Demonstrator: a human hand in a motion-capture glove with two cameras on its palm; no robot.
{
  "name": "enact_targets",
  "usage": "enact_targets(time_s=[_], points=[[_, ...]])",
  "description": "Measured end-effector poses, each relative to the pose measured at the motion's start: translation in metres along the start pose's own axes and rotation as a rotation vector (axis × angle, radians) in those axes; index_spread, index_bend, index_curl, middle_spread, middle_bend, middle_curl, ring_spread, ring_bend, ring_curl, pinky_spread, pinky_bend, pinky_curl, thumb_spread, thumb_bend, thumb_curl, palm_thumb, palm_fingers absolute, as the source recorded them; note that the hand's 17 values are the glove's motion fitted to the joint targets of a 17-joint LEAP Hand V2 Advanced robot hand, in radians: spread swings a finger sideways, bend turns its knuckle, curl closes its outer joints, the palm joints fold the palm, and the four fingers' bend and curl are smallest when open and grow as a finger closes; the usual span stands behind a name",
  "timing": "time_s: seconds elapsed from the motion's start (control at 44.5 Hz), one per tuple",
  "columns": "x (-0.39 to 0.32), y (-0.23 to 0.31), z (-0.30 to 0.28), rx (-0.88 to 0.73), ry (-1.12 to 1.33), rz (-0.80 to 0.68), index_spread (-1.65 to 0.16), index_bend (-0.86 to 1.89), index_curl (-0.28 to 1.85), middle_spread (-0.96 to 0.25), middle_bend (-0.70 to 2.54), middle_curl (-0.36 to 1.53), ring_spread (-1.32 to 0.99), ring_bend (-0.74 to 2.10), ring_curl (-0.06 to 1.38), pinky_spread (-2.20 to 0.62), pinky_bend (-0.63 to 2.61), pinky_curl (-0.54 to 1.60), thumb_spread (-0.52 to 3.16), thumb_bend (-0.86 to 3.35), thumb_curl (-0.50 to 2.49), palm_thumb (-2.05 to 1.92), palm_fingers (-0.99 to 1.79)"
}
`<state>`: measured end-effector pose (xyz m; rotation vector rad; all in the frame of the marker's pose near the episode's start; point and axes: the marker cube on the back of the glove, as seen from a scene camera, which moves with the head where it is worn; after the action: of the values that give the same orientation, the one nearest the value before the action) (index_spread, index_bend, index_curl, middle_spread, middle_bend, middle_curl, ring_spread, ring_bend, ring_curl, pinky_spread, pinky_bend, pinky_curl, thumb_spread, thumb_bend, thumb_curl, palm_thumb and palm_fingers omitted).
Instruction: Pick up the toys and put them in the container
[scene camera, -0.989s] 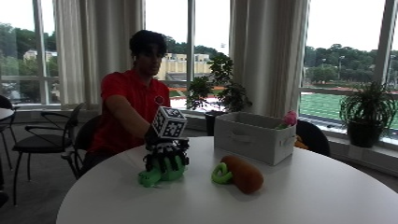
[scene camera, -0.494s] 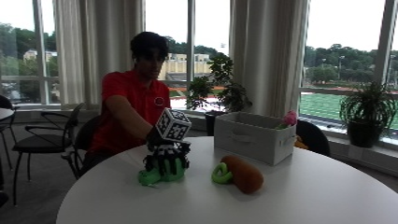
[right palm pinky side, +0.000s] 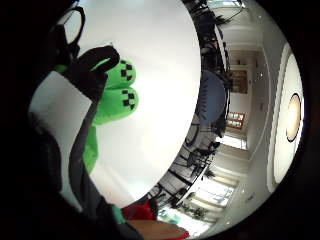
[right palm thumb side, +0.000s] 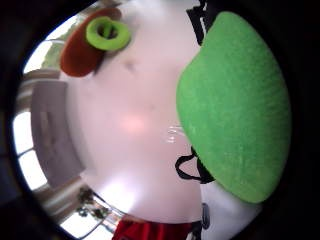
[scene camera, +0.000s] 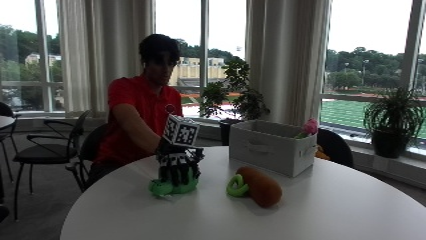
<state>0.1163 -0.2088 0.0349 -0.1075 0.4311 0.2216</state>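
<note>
**Two toys on the tabletop, one already under the glove**

One gloved right hand (scene camera: 177, 167) comes down from above on a green plush toy (scene camera: 172, 187) near the person's edge of the white tabletop (scene camera: 333, 210). We see its fingers (right palm pinky side: 95, 65) curled over the toy's body, a top grip that we judge suits lifting it straight up. The toy appears to rest on the surface, not yet raised. Just beside it lies an orange plush toy (scene camera: 261, 186) with a green ring (scene camera: 235, 185) at its near end, untouched. Behind both stands the white container (scene camera: 269, 148), open-topped and near, with something pink showing at its far rim; we judge the carry will be short.
</note>
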Motion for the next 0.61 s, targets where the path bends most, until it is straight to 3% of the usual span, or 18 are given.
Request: enact_targets(time_s=[0.382,0.607], points=[[0.003,0.003,-0.028,0.088,0.063,-0.052,-0.48,0.28,0.39,-0.46,0.53,0.54,-0.51,0.92,0.41,-0.26,1.13,0.31,0.95,0.10,0.69,0.71,0.72],[-0.001,0.016,-0.094,0.162,0.015,-0.031,-0.51,0.34,0.48,-0.49,0.55,0.58,-0.53,0.92,0.42,-0.29,1.05,0.30,0.83,0.09,0.77,0.75,0.77]])
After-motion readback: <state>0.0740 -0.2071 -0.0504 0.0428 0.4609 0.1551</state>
